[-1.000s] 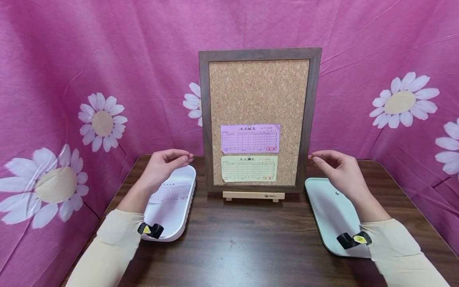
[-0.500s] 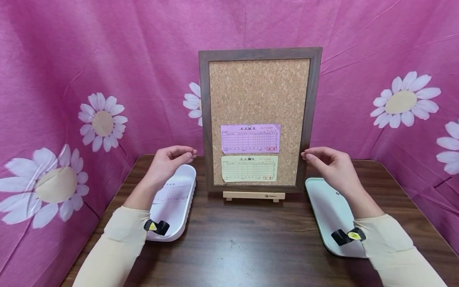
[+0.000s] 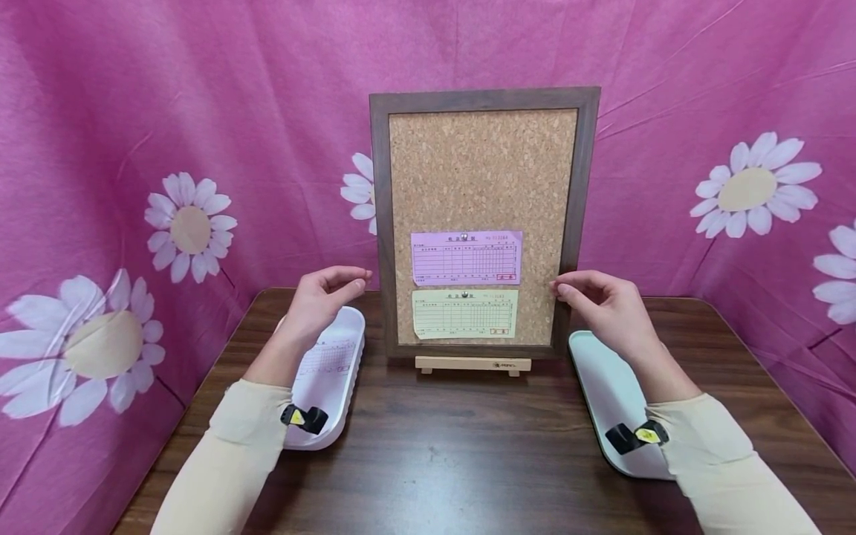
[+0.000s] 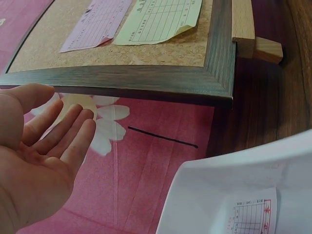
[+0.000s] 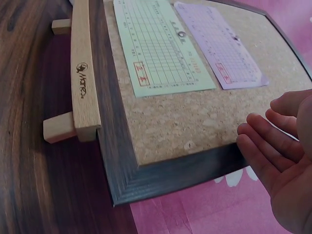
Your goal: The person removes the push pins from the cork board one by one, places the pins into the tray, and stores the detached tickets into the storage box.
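Note:
A cork board [image 3: 481, 171] in a dark wooden frame stands upright on a small wooden easel [image 3: 472, 365] at the middle of the table. A pink slip [image 3: 466, 258] is pinned to it above a pale yellow slip [image 3: 464, 314]. My left hand [image 3: 337, 286] hovers open just left of the frame, apart from it, over a white tray [image 3: 344, 390]. My right hand [image 3: 582, 293] is open with its fingertips [image 5: 248, 136] at the frame's right edge; whether they touch it I cannot tell. Neither hand holds anything.
The white tray holds a printed paper slip [image 3: 325, 357]. A pale green tray [image 3: 608, 386] lies on the right under my right forearm. The dark wooden table [image 3: 455, 446] is backed by pink flowered cloth [image 3: 200, 111] on all sides.
Both hands have moved inward toward the board. The right hand travelled left from beside the frame to its right edge, and the left hand came closer to the left edge.

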Action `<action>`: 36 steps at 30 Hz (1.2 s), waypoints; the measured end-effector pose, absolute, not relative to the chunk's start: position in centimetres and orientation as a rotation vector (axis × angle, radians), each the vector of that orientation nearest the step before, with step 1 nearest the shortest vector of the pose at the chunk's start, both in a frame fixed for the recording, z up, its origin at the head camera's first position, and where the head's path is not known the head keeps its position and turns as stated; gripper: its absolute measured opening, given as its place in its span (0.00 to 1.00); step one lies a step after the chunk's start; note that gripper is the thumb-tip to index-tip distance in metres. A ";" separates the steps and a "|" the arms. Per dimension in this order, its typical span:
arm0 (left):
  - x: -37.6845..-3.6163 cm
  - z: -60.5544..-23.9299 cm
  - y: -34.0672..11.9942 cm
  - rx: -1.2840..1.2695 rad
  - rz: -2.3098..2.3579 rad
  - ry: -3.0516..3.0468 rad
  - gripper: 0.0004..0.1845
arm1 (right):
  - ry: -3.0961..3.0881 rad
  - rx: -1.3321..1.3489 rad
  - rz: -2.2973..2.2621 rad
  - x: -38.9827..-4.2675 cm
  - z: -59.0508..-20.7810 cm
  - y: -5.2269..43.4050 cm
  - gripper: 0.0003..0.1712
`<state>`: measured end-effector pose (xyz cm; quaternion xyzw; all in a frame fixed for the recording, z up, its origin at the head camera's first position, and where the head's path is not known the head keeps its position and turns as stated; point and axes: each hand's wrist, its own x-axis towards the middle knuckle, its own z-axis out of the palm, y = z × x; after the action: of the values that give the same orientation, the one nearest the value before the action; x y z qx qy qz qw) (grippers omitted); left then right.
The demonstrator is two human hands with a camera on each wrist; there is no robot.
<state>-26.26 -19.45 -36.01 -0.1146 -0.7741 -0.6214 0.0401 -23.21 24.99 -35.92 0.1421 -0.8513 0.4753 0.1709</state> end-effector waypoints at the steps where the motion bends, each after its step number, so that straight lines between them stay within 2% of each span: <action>1: -26.3 -36.0 -19.4 -0.348 -1.899 -2.370 0.18 | -2.419 0.404 1.356 -23.2 -35.9 24.9 0.11; 36: -26.7 -36.3 -16.9 -0.398 -1.982 -2.369 0.21 | -2.430 0.392 1.399 -24.5 -34.8 21.5 0.12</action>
<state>-26.69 -16.91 -36.29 -0.1276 -0.7606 -0.6364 0.0135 -24.46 21.47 -34.82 0.1369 -0.8480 0.4881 0.1546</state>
